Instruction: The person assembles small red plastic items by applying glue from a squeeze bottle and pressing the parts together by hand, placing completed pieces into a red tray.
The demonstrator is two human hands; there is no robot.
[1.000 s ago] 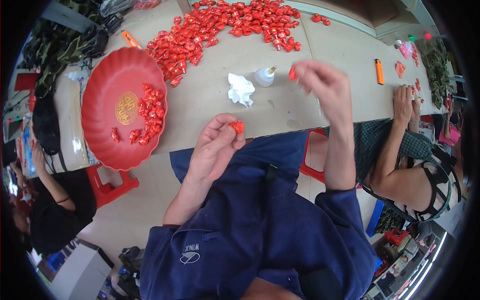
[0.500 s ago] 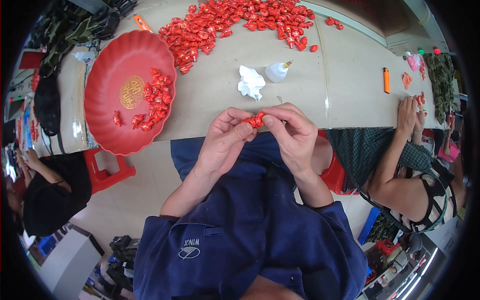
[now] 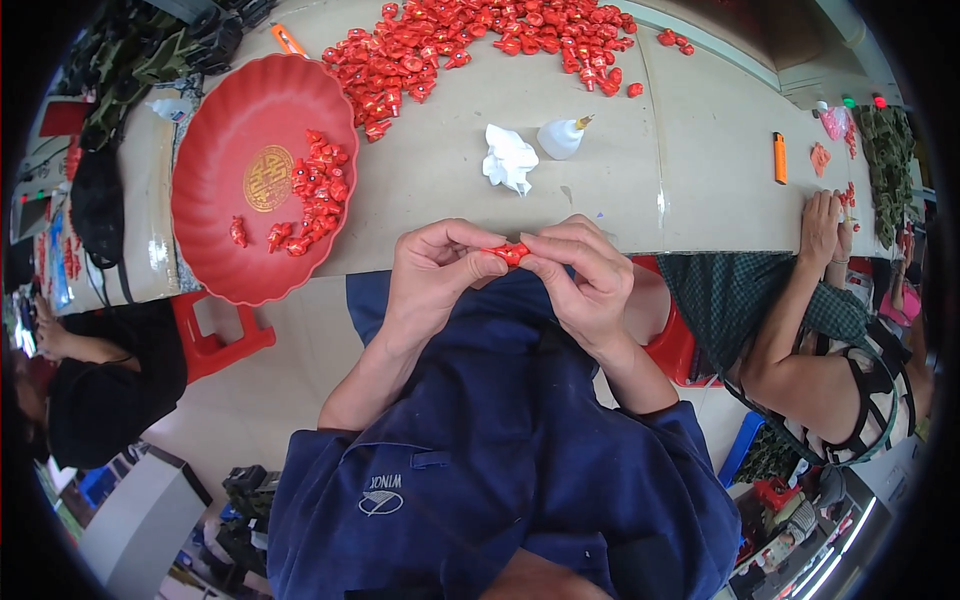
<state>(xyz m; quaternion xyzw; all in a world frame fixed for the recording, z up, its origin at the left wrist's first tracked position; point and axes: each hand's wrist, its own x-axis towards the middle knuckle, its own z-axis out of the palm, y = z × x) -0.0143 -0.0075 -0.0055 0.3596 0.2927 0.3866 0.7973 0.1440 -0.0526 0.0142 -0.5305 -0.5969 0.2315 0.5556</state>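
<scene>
From the head camera, both hands meet just in front of the table [image 3: 600,200] edge, above the person's blue lap. The left hand [image 3: 435,275] and the right hand [image 3: 580,280] each pinch one end of a small red wrapped piece [image 3: 510,252] between thumb and fingertips, so the piece sits between them, clear of the table.

On the left of the table stands a red scalloped tray [image 3: 215,150] holding a small cluster of similar red pieces [image 3: 315,200] along its right side, with one lying apart near the left. Much of the tray's floor shows bare. At the far side of the table lies a big loose pile of red pieces [image 3: 480,40], far larger than the cluster in the tray. Judging by this, only a small share is done and most is left.

Between pile and hands lie a crumpled white tissue [image 3: 510,160] and a small white glue bottle [image 3: 560,138]. An orange lighter [image 3: 779,157] lies to the right, near another person's hand [image 3: 822,225] resting on the table.
</scene>
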